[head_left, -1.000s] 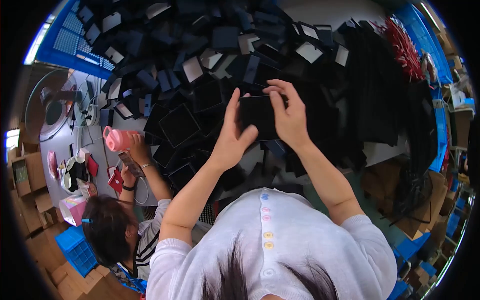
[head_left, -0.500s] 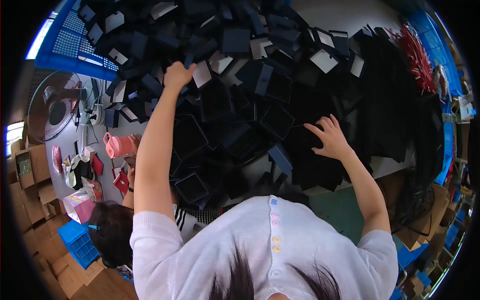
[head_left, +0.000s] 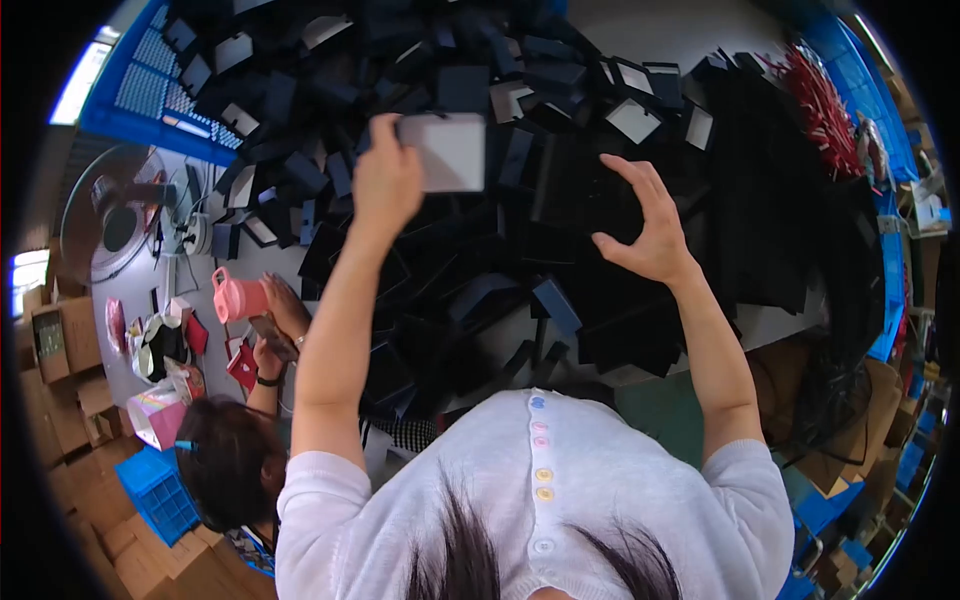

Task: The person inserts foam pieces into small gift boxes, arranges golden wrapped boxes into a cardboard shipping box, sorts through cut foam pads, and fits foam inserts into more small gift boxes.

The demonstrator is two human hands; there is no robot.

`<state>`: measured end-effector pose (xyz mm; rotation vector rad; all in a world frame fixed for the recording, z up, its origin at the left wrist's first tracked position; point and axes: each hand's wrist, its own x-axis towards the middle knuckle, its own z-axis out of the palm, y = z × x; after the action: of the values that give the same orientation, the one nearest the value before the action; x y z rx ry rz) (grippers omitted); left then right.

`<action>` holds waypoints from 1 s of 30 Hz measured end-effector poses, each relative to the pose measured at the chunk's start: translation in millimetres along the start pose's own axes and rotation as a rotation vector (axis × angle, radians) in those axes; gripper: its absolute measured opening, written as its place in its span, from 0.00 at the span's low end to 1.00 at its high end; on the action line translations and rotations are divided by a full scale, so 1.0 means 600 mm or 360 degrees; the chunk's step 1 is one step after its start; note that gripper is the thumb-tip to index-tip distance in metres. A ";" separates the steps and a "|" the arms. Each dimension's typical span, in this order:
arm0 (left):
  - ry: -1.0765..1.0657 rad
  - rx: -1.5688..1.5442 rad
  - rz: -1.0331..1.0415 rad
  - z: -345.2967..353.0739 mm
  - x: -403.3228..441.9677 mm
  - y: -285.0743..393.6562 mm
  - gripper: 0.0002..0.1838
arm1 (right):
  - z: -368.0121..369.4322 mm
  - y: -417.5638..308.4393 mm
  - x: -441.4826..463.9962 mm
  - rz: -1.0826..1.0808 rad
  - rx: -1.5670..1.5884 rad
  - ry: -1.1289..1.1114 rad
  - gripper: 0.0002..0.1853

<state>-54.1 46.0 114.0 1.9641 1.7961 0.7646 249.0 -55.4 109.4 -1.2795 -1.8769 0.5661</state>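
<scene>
Table [head_left: 650,32], pale grey, bare patches at the far edge right of centre and along the near edge toward the right.
Middle, reaching the far edge: heap of small dark boxes [head_left: 464,88], many, some with white faces showing, lying at mixed angles and overlapping.
Right part: long flat black pieces [head_left: 765,190], massed together; count not discernible.
Left edge: one fan [head_left: 118,222]; beside it, white power socket [head_left: 197,236] with cables.
Toward the near left corner: pink packet [head_left: 115,325], black-and-white cloth item [head_left: 158,347], red item [head_left: 242,366], pink-and-white box [head_left: 156,418].

Heaped boxes [head_left: 464,90] block low passage; far tabletop [head_left: 660,28] lies open.
</scene>
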 end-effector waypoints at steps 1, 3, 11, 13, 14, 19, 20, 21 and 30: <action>-0.0025 -0.0146 0.0141 0.009 -0.026 0.011 0.22 | 0.007 -0.019 0.012 -0.0106 -0.0106 -0.0047 0.40; -0.0142 -0.0469 0.0142 0.025 -0.074 0.044 0.30 | 0.022 -0.050 0.028 -0.0234 -0.0309 -0.0145 0.40; -0.0311 -0.1467 -0.0137 -0.013 -0.167 0.133 0.21 | -0.012 -0.126 0.017 -0.0369 -0.0407 -0.0205 0.40; -0.0379 -0.1480 -0.0074 -0.040 -0.179 0.171 0.21 | -0.046 -0.155 0.000 -0.0360 -0.0413 -0.0130 0.41; -0.0474 -0.1559 -0.0075 -0.054 -0.186 0.196 0.21 | -0.067 -0.170 -0.014 -0.0363 -0.0426 -0.0079 0.41; -0.0959 -0.1564 0.0254 -0.070 -0.207 0.312 0.20 | -0.156 -0.218 -0.127 -0.0141 -0.0440 0.0384 0.43; -0.1085 -0.1600 0.0305 -0.062 -0.213 0.332 0.21 | -0.167 -0.223 -0.154 -0.0092 -0.0461 0.0490 0.43; -0.1195 -0.1601 0.0312 -0.052 -0.219 0.352 0.21 | -0.180 -0.223 -0.178 -0.0081 -0.0533 0.0535 0.43; -0.1329 -0.1491 0.0347 0.085 -0.253 0.373 0.14 | -0.186 -0.189 -0.283 0.0158 -0.0870 0.0495 0.33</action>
<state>147.4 -126.2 187.7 1.4626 0.5638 0.5491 305.9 -262.6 198.0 -1.7018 -1.7646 -0.1169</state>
